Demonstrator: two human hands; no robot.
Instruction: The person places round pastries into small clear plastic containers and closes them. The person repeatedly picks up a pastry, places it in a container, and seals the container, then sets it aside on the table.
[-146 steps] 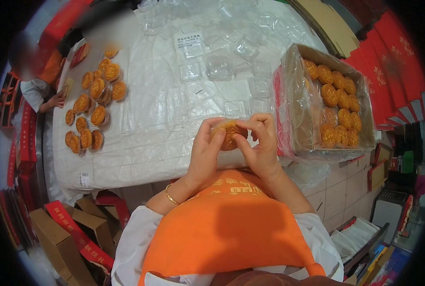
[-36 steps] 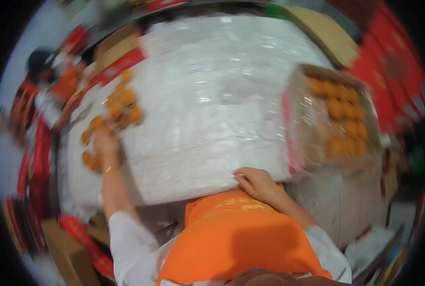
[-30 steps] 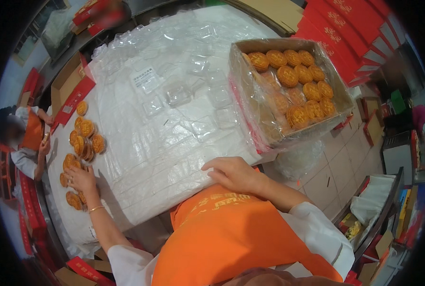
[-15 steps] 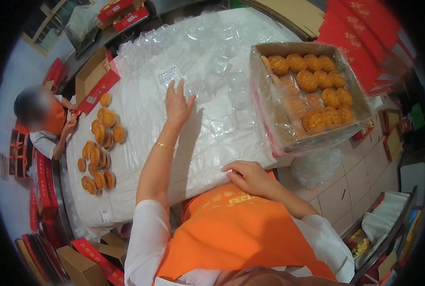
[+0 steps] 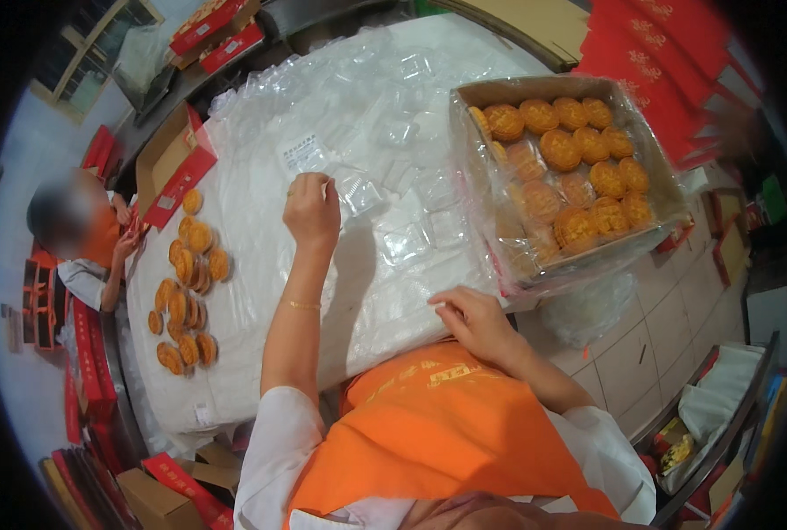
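My left hand (image 5: 312, 212) is over the middle of the white-covered table (image 5: 261, 291), its fingers drawn together. A clear plastic tray (image 5: 358, 192) lies right beside its thumb; whether the fingertips grip anything is hidden. Just beyond them lies a white printed label sheet (image 5: 305, 155). My right hand (image 5: 477, 322) rests at the near table edge, fingers curled toward the thumb; anything between them is too small to make out. Several round golden-brown mooncakes (image 5: 186, 309) stand in leaning rows at the left. More fill a plastic-lined cardboard box (image 5: 490, 93) on the right.
Many clear plastic trays (image 5: 398, 132) spread over the far table. A person in an orange apron (image 5: 102, 234) works at the left beside an open red carton (image 5: 177, 177). Red printed sheets (image 5: 645, 79) lie at the far right; a clear bag (image 5: 587, 314) hangs below the box.
My left hand has closed from spread fingers and drawn slightly back toward me. My right hand has shifted a little to the right. The view has tilted slightly.
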